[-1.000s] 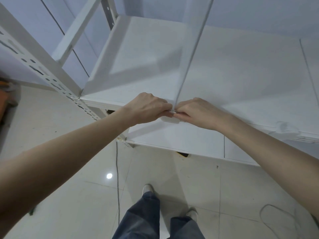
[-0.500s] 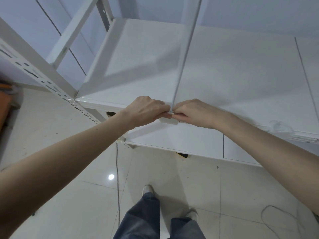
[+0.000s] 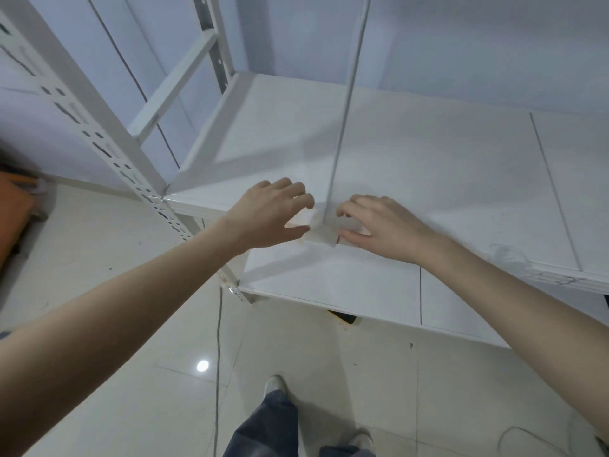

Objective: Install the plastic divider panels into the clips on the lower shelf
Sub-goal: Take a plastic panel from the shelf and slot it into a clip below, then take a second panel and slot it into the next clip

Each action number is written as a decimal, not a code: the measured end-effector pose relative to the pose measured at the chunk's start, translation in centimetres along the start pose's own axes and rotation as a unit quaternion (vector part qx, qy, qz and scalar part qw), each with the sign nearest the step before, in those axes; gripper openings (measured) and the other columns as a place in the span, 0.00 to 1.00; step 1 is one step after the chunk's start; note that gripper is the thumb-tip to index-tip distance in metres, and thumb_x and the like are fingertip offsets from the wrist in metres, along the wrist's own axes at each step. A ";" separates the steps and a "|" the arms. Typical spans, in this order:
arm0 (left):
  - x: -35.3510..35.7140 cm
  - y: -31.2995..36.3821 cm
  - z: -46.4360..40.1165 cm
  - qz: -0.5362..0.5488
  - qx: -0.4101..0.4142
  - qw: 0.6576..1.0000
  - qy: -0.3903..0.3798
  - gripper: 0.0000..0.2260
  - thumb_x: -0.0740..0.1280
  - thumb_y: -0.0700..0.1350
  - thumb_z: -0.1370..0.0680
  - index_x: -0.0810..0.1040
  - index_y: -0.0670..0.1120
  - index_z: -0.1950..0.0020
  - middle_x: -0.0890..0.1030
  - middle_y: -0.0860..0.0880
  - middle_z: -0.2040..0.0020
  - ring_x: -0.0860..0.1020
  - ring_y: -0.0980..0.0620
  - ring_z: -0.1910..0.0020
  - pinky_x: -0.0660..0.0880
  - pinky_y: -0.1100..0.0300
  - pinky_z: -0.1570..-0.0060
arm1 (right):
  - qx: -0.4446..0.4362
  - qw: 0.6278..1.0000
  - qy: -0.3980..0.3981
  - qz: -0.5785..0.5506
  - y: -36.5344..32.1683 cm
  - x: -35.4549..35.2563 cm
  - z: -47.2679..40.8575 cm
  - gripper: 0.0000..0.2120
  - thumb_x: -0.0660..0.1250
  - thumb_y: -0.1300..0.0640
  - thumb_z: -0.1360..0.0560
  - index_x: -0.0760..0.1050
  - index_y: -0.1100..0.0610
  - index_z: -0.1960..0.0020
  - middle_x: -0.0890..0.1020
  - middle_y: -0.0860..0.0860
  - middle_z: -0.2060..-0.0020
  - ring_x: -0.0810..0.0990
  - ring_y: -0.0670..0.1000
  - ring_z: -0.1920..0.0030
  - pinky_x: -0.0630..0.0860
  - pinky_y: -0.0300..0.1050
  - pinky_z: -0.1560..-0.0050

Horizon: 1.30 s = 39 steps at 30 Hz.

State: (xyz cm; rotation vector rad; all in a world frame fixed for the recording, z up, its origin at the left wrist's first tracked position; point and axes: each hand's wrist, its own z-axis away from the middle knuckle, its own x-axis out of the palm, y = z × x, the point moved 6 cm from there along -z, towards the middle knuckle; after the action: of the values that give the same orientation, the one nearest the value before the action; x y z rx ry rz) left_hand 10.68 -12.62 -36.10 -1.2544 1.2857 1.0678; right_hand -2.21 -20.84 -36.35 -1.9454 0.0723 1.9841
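Observation:
A clear plastic divider panel [image 3: 344,127] stands upright, edge-on, on the white shelf [image 3: 428,179]. Its front end sits in a white clip [image 3: 321,237] on the shelf's front edge. My left hand [image 3: 270,214] hovers just left of the clip with its fingers spread, holding nothing. My right hand [image 3: 379,225] hovers just right of the clip, fingers apart and curled down toward the shelf, also holding nothing. A second thin divider line [image 3: 557,196] runs across the shelf farther right.
A white slotted upright post [image 3: 99,140] rises at the left with a diagonal brace [image 3: 174,84]. A lower shelf [image 3: 346,288] juts out beneath. On the tiled floor lie a thin cable [image 3: 217,357] and my feet [image 3: 273,385]. An orange object [image 3: 13,209] sits at far left.
Both hands were pinched together on the clip at the divider's front end; now they have let go and spread apart, left and right of it. The view has tilted down a little.

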 end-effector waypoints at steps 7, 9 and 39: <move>-9.2 2.4 3.1 -0.045 -0.068 0.994 0.079 0.31 0.58 0.61 0.24 0.55 0.53 0.24 0.54 0.50 0.22 0.55 0.49 0.23 0.55 0.48 0.27 | -0.026 0.994 0.098 0.044 -2.4 -8.2 3.8 0.26 0.60 0.44 0.24 0.62 0.49 0.27 0.65 0.50 0.27 0.65 0.51 0.28 0.62 0.49 0.31; -12.4 3.6 4.0 -0.063 -0.087 0.989 0.101 0.32 0.56 0.63 0.24 0.49 0.55 0.23 0.49 0.51 0.21 0.50 0.50 0.23 0.50 0.47 0.25 | -0.029 0.990 0.124 0.055 -3.5 -11.3 5.1 0.29 0.59 0.42 0.24 0.58 0.48 0.25 0.59 0.49 0.24 0.60 0.51 0.25 0.57 0.50 0.27; -39.2 -3.8 5.6 -0.129 -0.074 0.934 0.325 0.25 0.56 0.53 0.19 0.53 0.51 0.24 0.56 0.47 0.22 0.55 0.47 0.23 0.51 0.46 0.25 | 0.052 0.924 0.338 0.169 -18.2 -36.6 3.5 0.28 0.59 0.48 0.23 0.55 0.49 0.25 0.55 0.49 0.23 0.53 0.50 0.23 0.48 0.51 0.24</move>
State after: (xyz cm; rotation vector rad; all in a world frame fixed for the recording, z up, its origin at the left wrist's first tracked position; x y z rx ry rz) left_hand 13.22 -3.10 2.47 -1.9348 1.4769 0.5782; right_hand -0.78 -10.83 3.42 -2.5802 0.7121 1.3351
